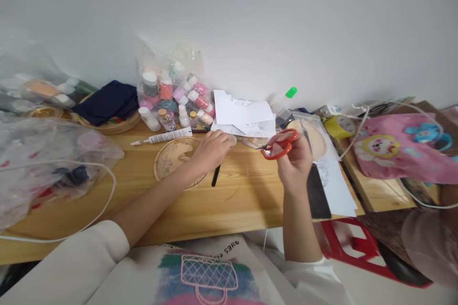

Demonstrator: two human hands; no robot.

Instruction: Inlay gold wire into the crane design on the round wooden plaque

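My right hand (294, 159) grips red-handled scissors (280, 147), blades pointing left toward a thin clear piece (249, 141) that my left hand (212, 148) pinches at its left end. Both hands hover just above the wooden table (236, 200). Under my left wrist lies a round engraved wooden disc (171, 157). A black pen (215, 175) rests on the table below my left hand. White paper sheets with line drawings (245, 116) lie just behind the hands.
A bag of small bead jars (171, 86) and little bottles stands at the wall. A white glue tube (166, 137), navy cloth on a round board (107, 101), plastic bags left (43, 162), yellow tape roll (339, 126), pink printed bag right (404, 150), red stool below (354, 248).
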